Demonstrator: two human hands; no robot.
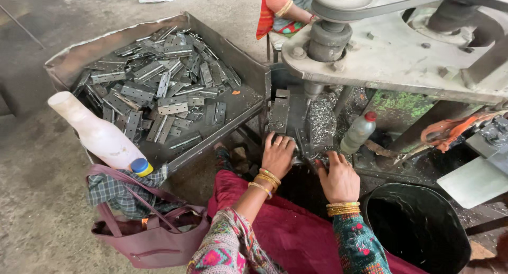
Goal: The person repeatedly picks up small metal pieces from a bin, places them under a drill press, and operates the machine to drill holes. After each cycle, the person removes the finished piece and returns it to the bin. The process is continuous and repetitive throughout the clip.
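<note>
hinges (159, 88) lying in tray (248, 75) — left of drill press (391, 51) | bucket (418, 226) sitting right — below bottle (357, 132)

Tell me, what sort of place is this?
Most likely a small metalworking workshop: a heavy drill press stands over the person's hands, a metal tray holds a heap of steel hinges, and metal shavings lie under the spindle.

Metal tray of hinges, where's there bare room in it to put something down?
The metal tray has a bare strip along its near right edge, between the pile of hinges and the front rim, plus a small patch in the right corner. The rest is heaped. Below the drill both the left hand and right hand crowd the jig.
</note>
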